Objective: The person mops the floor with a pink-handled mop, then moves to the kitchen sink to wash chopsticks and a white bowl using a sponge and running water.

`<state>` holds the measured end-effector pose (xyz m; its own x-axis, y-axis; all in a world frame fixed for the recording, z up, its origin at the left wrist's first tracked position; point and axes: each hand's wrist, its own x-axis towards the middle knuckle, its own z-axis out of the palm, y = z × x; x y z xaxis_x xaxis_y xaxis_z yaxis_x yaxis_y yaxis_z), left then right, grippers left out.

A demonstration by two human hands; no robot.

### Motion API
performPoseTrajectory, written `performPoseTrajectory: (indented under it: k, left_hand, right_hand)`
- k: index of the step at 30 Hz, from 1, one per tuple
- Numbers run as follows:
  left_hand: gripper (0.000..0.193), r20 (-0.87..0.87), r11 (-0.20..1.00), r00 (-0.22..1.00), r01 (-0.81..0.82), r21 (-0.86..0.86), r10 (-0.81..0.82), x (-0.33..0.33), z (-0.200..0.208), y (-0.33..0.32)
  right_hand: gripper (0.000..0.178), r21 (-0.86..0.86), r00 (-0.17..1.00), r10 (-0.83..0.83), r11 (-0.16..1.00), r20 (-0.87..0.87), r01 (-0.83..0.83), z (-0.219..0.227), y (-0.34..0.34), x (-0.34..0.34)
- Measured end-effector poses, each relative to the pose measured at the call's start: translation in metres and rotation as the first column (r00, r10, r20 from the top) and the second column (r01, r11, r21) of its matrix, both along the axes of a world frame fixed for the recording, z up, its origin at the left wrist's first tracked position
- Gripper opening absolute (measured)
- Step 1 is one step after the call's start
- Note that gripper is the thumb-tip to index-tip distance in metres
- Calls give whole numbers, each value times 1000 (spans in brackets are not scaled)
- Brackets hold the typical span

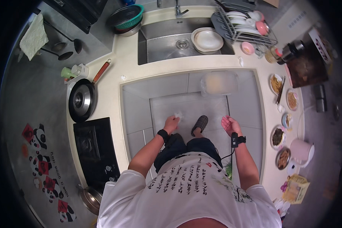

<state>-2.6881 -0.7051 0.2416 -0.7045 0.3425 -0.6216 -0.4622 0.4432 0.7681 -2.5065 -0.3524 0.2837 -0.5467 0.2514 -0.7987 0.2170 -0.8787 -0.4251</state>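
Observation:
My left hand [171,124] hangs over the floor in front of my legs, its fingers closed. A small crumpled whitish piece [178,114], like tissue or thin film, shows at the fingertips; its exact kind is unclear. My right hand [230,125] is held out to the right, palm partly up, with the fingers stretched and nothing visible in them. Beyond both hands, below the sink counter, is a translucent rectangular container [219,83] with something pale yellow inside. Neither hand touches it.
Ahead is a steel sink [159,42] holding stacked white dishes [208,40], beside a dish rack [242,28]. A lidded pan [82,100] and black stove [96,152] line the left counter. Plates of food [277,137], chopsticks [281,90] and a pink kettle [301,151] line the right.

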Motion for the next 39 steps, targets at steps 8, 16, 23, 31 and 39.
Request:
performPoseTrajectory:
  k: [8, 16, 23, 31, 39]
  left_hand:
    - [22, -707, 893, 643, -448, -35, 295, -177, 32, -67]
    - [19, -697, 647, 679, -428, -631, -230, -350, 24, -149]
    - [17, -712, 589, 642, -469, -658, -284, -341, 42, -121]
    - [34, -655, 967, 745, -55, -249, -126, -151, 35, 22]
    - [19, -109, 942, 936, 333, -41, -335, -43, -1, 162]
  right_hand:
    - [33, -29, 996, 39, 999, 84, -37, -31, 60, -42]
    - [36, 8, 985, 34, 999, 170, -36, -37, 92, -65]
    - [38, -2, 988, -59, 998, 140, 60, -49, 91, -114]
    - [20, -184, 977, -156, 966, 142, 181, -68, 93, -150]
    - [15, 18, 994, -5, 1000, 106, 3, -10, 103, -165]
